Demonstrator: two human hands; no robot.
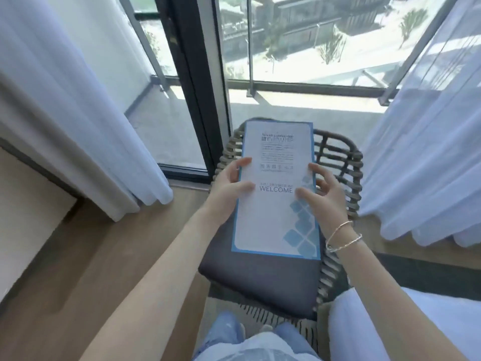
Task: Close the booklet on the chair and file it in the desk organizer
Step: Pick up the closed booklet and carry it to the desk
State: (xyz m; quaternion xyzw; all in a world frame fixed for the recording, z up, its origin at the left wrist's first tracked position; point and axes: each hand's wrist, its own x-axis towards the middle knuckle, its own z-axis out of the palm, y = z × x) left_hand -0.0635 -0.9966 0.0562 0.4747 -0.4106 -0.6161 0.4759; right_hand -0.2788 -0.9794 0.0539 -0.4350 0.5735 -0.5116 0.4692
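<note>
A tall white booklet (276, 212) with a blue border, blue squares and the word WELCOME is closed, its cover facing me. It is above the dark seat cushion (260, 277) of a woven wicker chair (338, 162). My left hand (229, 186) grips its left edge, thumb on the cover. My right hand (320, 194), bracelets at the wrist, has its fingers spread, with fingertips on the right edge. No desk organizer is in view.
A glass balcony door with a dark frame (197, 82) stands behind the chair. White curtains hang at the left (65, 113) and right (426, 152). A white bed corner (406, 327) lies at the lower right. The floor (78, 269) is wood.
</note>
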